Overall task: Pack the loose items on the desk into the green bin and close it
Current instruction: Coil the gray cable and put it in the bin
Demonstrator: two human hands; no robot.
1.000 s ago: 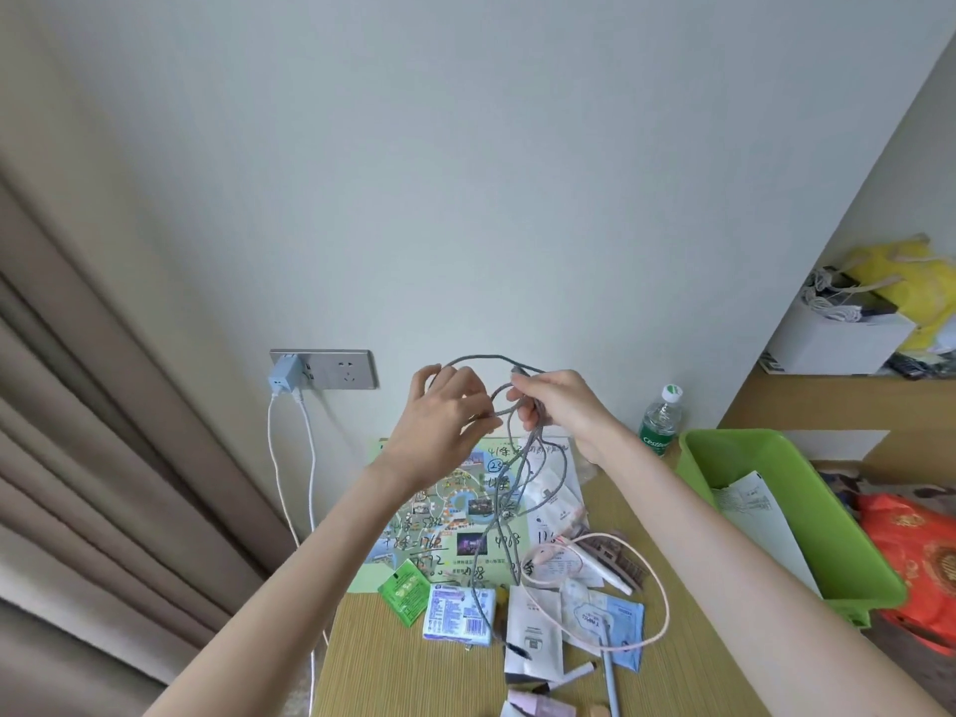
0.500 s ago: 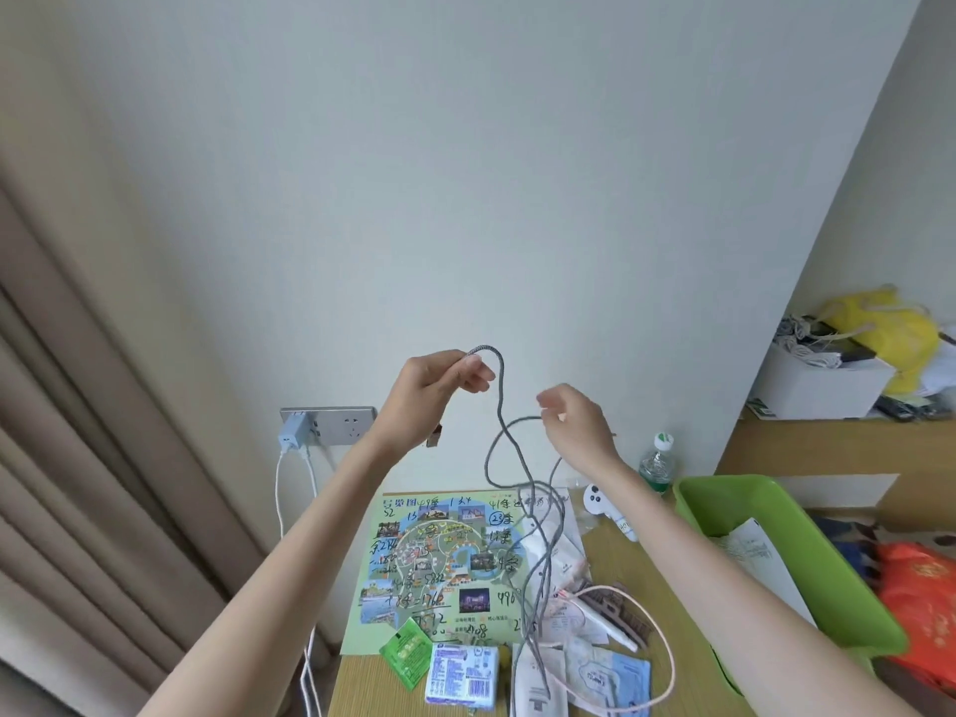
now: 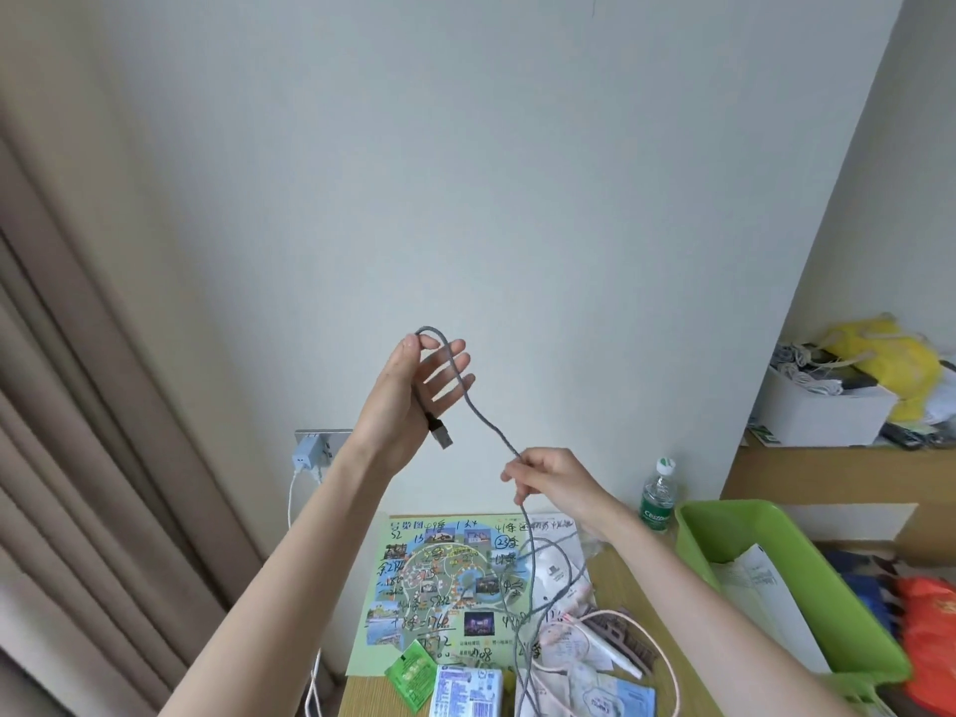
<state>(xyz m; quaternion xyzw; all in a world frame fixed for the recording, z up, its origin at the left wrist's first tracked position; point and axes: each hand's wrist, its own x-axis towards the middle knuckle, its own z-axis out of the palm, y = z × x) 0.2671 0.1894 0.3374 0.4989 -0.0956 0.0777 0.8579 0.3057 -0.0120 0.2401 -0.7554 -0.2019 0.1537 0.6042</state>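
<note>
A long grey braided cable (image 3: 478,411) hangs between my hands above the desk. My left hand (image 3: 414,390) is raised high and pinches the cable near its USB plug (image 3: 441,435) between thumb and forefinger, the other fingers spread. My right hand (image 3: 548,476) is lower and to the right, fingers curled round the cable, which trails down onto the desk. The green bin (image 3: 848,639) stands open at the right with papers (image 3: 765,587) inside.
On the wooden desk (image 3: 698,685) lie a colourful map sheet (image 3: 445,577), a green sachet (image 3: 411,672), a blue-white packet (image 3: 465,690), white pouches and a pink cable (image 3: 665,659). A water bottle (image 3: 658,501) stands by the wall. A wall socket with charger (image 3: 310,450) sits left.
My left hand has lifted higher with the plug end and spread its fingers. My right hand has slid down along the cable, pulling it straighter. The tangle of loops has come undone.
</note>
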